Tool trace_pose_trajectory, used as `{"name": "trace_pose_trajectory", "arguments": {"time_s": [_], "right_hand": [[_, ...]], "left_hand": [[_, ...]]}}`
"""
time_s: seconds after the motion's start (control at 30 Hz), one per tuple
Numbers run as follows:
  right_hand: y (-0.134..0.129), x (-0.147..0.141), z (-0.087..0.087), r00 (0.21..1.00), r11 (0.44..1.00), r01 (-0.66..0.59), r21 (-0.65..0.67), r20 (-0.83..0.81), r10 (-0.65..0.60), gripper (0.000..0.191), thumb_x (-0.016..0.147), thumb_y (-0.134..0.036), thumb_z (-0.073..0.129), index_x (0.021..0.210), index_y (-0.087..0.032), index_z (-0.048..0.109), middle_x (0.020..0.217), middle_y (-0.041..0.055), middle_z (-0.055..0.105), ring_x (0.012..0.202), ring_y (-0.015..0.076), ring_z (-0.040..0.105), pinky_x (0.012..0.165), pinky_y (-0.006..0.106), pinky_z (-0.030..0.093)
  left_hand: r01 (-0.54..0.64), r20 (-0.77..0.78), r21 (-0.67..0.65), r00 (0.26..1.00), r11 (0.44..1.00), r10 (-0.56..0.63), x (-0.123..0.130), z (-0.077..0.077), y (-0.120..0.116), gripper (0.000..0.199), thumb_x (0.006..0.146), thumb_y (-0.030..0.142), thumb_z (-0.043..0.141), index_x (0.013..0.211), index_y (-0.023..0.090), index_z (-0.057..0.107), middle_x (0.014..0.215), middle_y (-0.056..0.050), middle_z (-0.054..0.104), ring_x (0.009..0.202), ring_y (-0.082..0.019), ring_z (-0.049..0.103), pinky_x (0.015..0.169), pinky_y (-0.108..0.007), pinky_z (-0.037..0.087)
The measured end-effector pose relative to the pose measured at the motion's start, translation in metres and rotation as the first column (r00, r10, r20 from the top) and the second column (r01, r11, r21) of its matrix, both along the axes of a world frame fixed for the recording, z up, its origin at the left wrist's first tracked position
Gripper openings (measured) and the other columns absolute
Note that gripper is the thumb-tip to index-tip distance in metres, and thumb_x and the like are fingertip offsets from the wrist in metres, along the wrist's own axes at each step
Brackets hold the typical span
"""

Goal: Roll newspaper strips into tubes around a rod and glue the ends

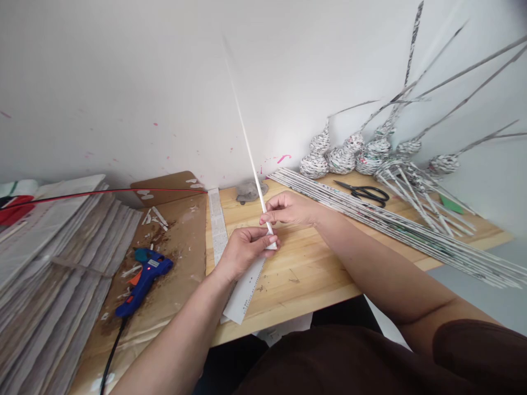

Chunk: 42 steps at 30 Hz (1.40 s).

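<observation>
A thin white rolled paper tube (251, 148) rises at a slant from my hands toward the wall, its upper end blurred. My right hand (290, 209) pinches it low down between thumb and fingertips. Just below, my left hand (249, 249) is closed on the tube's bottom end, where it meets a flat printed paper strip (246, 296). That strip slopes down toward the table's front edge, and my left hand partly covers it. Behind it lies another newspaper strip (217, 222), running away from me.
Left are a blue glue gun (146, 280) on brown cardboard (177, 274) and stacked newspaper (61, 263). Right lie a bundle of paper tubes (362, 214), black scissors (364, 192) and several woven gourd shapes (341, 159) with long tails. A grey lump (249, 192) sits by the wall.
</observation>
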State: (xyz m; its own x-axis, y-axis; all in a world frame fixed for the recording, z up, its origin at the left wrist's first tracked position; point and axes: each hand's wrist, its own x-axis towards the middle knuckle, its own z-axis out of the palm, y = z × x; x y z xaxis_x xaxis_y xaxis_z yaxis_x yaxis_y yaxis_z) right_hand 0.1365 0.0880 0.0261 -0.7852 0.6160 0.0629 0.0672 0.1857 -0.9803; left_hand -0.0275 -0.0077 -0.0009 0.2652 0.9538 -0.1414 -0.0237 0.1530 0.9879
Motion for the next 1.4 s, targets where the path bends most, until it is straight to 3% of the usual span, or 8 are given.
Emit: {"name": "trace_pose_trajectory", "arguments": {"time_s": [0.33,0.47,0.57,0.77,0.97,1.17,1.33,1.4], "right_hand": [[-0.0042,-0.0049,0.0016,0.993,0.993,0.118,0.004,-0.027,-0.117,0.025,0.068,-0.036,0.075,0.065,-0.014,0.063,0.057,-0.0032,0.058,0.053,0.0070,0.047,0.050,0.020,0.035],[-0.0046,-0.0013,0.0051,1.000,0.997,-0.017,-0.072,0.010,0.018,0.026,0.072,-0.039,0.071,0.079,-0.014,0.068,0.065,-0.0009,0.063,0.054,0.0072,0.050,0.049,0.020,0.035],[-0.0037,-0.0007,0.0038,0.997,0.993,-0.075,-0.095,0.014,0.076,0.025,0.073,-0.038,0.071,0.076,-0.013,0.067,0.064,-0.0001,0.064,0.056,0.0084,0.053,0.053,0.021,0.039],[-0.0044,-0.0034,0.0007,0.998,0.998,0.069,-0.008,0.003,-0.069,0.027,0.068,-0.036,0.075,0.065,-0.015,0.060,0.060,-0.0029,0.060,0.055,0.0084,0.052,0.053,0.021,0.038],[-0.0061,-0.0010,0.0057,0.999,1.000,-0.030,-0.008,0.028,0.030,0.025,0.073,-0.039,0.070,0.074,-0.015,0.065,0.066,-0.0004,0.063,0.061,0.0105,0.055,0.058,0.023,0.041],[-0.0058,-0.0029,0.0037,0.995,0.992,0.098,0.083,0.006,-0.099,0.027,0.070,-0.040,0.072,0.068,-0.014,0.064,0.059,-0.0028,0.058,0.055,0.0080,0.049,0.053,0.021,0.037],[-0.0046,-0.0004,0.0043,0.994,0.994,-0.102,-0.047,0.021,0.103,0.027,0.076,-0.041,0.068,0.078,-0.014,0.067,0.065,0.0005,0.064,0.059,0.0105,0.056,0.061,0.024,0.044],[-0.0048,0.0003,0.0044,0.995,0.995,-0.092,-0.042,0.019,0.093,0.026,0.075,-0.039,0.068,0.074,-0.014,0.066,0.064,0.0007,0.064,0.059,0.0107,0.057,0.061,0.024,0.045]], "left_hand": [[-0.016,-0.058,0.060,0.998,0.998,0.020,-0.0001,-0.0006,0.0010,0.025,0.073,0.040,0.068,0.078,0.015,0.072,0.079,-0.007,0.069,0.069,-0.017,0.062,0.064,-0.029,0.049],[-0.016,-0.057,0.069,0.998,0.997,0.020,0.0005,0.0003,-0.0005,0.028,0.073,0.041,0.068,0.081,0.014,0.073,0.076,-0.008,0.070,0.068,-0.018,0.063,0.064,-0.030,0.049],[-0.013,-0.041,0.058,0.999,0.998,0.015,0.0006,0.0005,-0.0007,0.029,0.072,0.041,0.069,0.084,0.015,0.073,0.079,-0.008,0.070,0.071,-0.019,0.064,0.065,-0.031,0.049],[-0.014,-0.035,0.050,0.999,0.999,0.016,0.0007,0.0008,-0.0006,0.028,0.072,0.040,0.070,0.084,0.015,0.072,0.077,-0.007,0.070,0.072,-0.019,0.064,0.067,-0.032,0.050],[-0.033,-0.088,0.072,0.995,0.997,0.040,0.0013,0.0014,-0.0010,0.031,0.072,0.043,0.068,0.085,0.015,0.073,0.077,-0.009,0.070,0.073,-0.021,0.065,0.065,-0.033,0.051],[-0.031,-0.080,0.058,0.996,0.998,0.036,0.0011,0.0021,-0.0009,0.029,0.072,0.042,0.068,0.079,0.014,0.073,0.077,-0.008,0.070,0.069,-0.018,0.063,0.066,-0.032,0.051],[-0.015,-0.021,-0.026,1.000,1.000,0.014,-0.0004,0.0027,-0.0006,0.028,0.071,0.038,0.071,0.087,0.015,0.072,0.085,-0.008,0.070,0.077,-0.019,0.064,0.070,-0.032,0.052],[-0.021,-0.032,-0.022,0.999,1.000,0.021,-0.0016,0.0022,0.0004,0.028,0.071,0.037,0.071,0.087,0.014,0.072,0.084,-0.007,0.070,0.078,-0.019,0.064,0.070,-0.032,0.052]]}}
